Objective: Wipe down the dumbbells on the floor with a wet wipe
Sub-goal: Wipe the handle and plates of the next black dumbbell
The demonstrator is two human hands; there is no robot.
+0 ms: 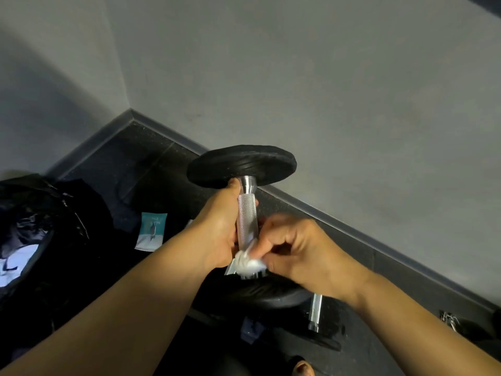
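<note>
A dumbbell (246,213) with a knurled chrome handle stands on end in the middle of the view, one black plate (241,164) at the top and the other down by the floor. My left hand (217,226) grips the handle from the left. My right hand (295,248) pinches a crumpled white wet wipe (248,263) against the lower end of the handle, just above the bottom plate.
A teal and white wipe sachet (151,230) lies on the black rubber floor to the left. A dark bag (35,234) fills the far left. A second chrome bar (315,312) lies lower right. Grey walls meet in a corner (131,111) behind.
</note>
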